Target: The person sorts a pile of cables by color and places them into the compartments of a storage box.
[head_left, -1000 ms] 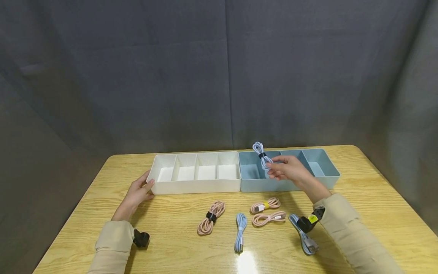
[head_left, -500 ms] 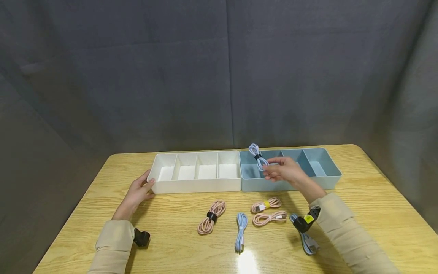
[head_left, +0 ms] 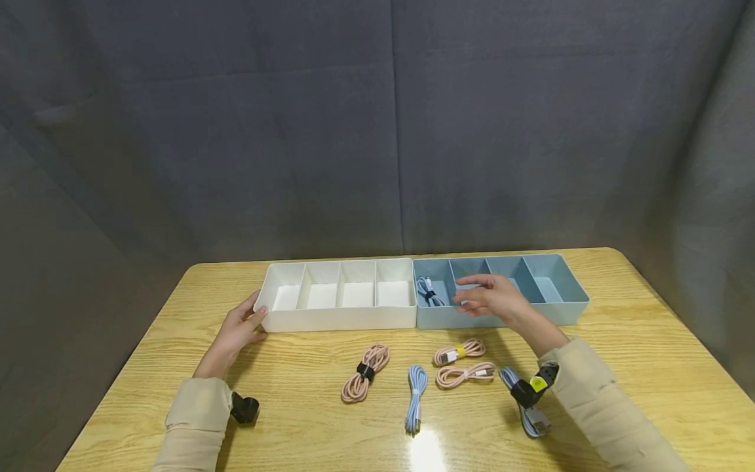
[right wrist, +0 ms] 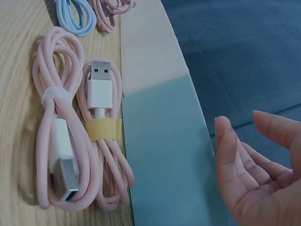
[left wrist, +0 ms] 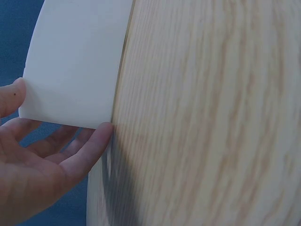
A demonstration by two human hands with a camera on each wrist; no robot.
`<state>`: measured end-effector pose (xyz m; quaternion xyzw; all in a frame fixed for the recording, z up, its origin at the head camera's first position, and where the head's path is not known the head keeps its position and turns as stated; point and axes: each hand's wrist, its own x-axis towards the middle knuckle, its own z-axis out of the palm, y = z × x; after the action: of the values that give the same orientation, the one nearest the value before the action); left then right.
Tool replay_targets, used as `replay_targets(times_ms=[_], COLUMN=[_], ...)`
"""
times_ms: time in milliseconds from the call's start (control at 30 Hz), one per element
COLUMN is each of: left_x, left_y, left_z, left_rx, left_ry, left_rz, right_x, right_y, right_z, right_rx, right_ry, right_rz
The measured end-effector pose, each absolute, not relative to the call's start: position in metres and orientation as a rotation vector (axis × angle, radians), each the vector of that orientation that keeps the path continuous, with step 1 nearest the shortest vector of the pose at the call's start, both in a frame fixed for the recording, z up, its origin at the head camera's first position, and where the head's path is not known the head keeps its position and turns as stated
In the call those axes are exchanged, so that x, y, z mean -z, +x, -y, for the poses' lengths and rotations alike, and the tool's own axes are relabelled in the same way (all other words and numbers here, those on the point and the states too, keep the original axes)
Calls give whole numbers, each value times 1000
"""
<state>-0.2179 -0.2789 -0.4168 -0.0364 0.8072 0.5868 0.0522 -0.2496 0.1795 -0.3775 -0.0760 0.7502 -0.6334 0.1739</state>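
My left hand (head_left: 237,329) holds the left end of a white divided box (head_left: 336,321); in the left wrist view the thumb lies at its rim and the fingers against its end wall. A blue divided box (head_left: 495,319) stands end to end with it. In the blue box's leftmost compartment lies a coiled blue cable (head_left: 429,293) with a black strap, leaning on the wall. Just right of that cable, over the front of the blue box, my right hand (head_left: 492,300) has its fingers apart and nothing between them.
On the wooden table (head_left: 295,406) in front lie a pink cable (head_left: 365,373) with a black strap, a blue cable (head_left: 415,398), two pink cables (right wrist: 59,117) side by side, and another blue cable (head_left: 527,406) partly under the right wrist camera. A dark curtain (head_left: 295,131) hangs behind.
The black-strapped blue cable moved left in my right hand, then was let go and dropped into the blue box's leftmost compartment. The fingers have parted. My left hand has stayed put.
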Motion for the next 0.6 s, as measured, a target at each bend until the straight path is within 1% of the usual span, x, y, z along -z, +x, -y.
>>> replay_targets(times_ms=[600], left_x=[418], left_y=[-218], left_z=[280], left_rx=[-1769], left_ry=[-110], left_rz=[-2467], right_x=[371], right_y=[-230], right_z=[-196], right_rx=[1757], right_ry=[-338], right_rz=[-2175])
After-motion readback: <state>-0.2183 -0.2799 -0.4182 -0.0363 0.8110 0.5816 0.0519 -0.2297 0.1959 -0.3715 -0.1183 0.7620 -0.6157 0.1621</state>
